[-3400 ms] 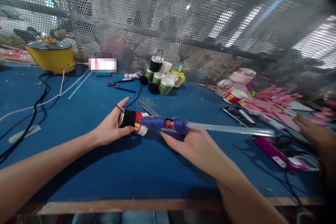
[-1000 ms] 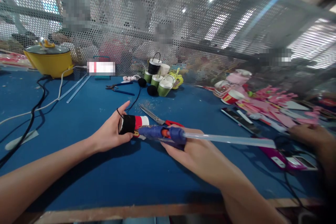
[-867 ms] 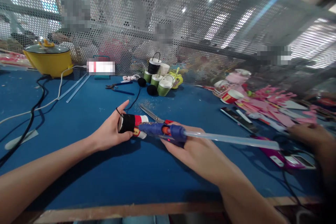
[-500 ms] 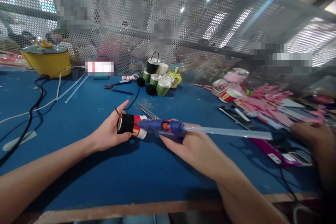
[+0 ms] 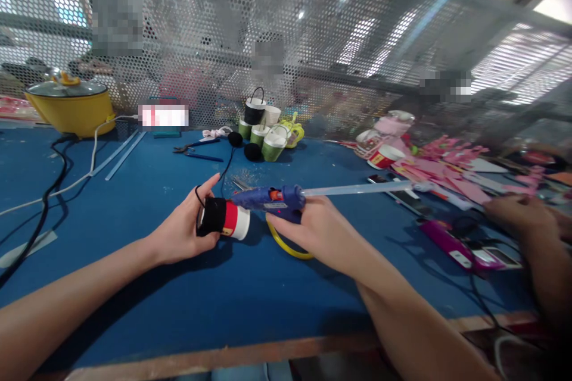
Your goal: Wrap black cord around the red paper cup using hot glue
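My left hand (image 5: 190, 226) is wrapped round a small paper cup (image 5: 241, 223), which lies on its side with its white end to the right. Black fabric covers one part of the cup, beside a red band, and a thin black cord loops at its left end. In my right hand (image 5: 319, 226) is a blue hot glue gun (image 5: 272, 197), its tip at the upper edge of the cup. A long clear glue stick (image 5: 357, 189) sticks out of its rear. Scissors with a yellow handle (image 5: 290, 248) lie partly hidden under the gun and my right hand.
Green and white cups (image 5: 273, 144) and black pompoms (image 5: 254, 152) stand at the back, near pliers (image 5: 199, 152). A yellow pot (image 5: 74, 110) is far left. At right are pink cut pieces (image 5: 451, 175), a purple power strip (image 5: 447, 244) and another person's hand (image 5: 518, 214).
The glue gun has shifted slightly up and left, its tip now at the cup's upper edge. The cup has tilted, showing more red band. The yellow scissor handle has come into view.
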### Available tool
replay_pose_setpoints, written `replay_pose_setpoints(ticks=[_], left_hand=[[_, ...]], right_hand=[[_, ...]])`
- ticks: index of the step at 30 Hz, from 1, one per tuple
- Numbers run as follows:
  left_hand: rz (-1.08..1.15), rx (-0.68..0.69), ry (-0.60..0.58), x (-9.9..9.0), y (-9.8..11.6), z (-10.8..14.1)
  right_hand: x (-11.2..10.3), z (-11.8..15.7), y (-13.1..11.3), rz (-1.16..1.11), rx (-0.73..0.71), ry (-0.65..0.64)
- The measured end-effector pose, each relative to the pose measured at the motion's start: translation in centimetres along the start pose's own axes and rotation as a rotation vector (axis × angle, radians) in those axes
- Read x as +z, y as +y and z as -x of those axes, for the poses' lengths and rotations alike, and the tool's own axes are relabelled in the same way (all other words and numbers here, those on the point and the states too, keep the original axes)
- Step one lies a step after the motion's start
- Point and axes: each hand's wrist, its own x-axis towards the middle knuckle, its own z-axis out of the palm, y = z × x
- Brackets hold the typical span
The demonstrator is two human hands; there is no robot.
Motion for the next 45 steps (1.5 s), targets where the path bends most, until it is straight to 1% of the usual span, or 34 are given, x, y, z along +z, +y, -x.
replay_pose_setpoints(ticks=[3,9,12,17,19,23,28,31,36,45], left_hand=[[-0.004,0.018,0.001,0.0,0.0,0.0],[-0.018,0.000,-0.003,0.1,0.1,0.1],[-0.049,0.020,-0.002,0.1,0.0,0.1],[-0.089,0.059,-0.007,0.0,0.0,0.1],[-0.096,0.058,-0.014,0.0,0.1,0.1],[-0.113,0.085,-0.012,0.0,0.2,0.1],[-0.135,0.126,-0.004,0.0,0.2,0.0],[-0.139,0.133,-0.001,0.0,0.1,-0.1],[-0.113,0.092,-0.007,0.0,0.1,-0.1],[-0.052,0.006,-0.002,-0.1,-0.1,-0.1]], right_hand=[[0.0,-0.1,0.1,0.007,0.008,-0.008],[-0.6,0.8,-0.3,-0.108,0.035,-0.055],[-0.5,0.6,-0.2,-0.075,0.037,-0.038],[-0.2,-0.1,0.1,0.018,0.034,0.025],[-0.3,0.0,0.0,0.000,0.035,0.024],[-0.6,0.5,-0.2,-0.069,0.058,-0.027],[-0.4,0.0,-0.1,-0.049,0.082,0.025],[-0.3,-0.1,0.0,-0.041,0.080,0.023],[-0.4,0.6,0.0,-0.067,0.058,-0.025],[-0.6,1.4,-0.6,-0.099,0.026,-0.026]])
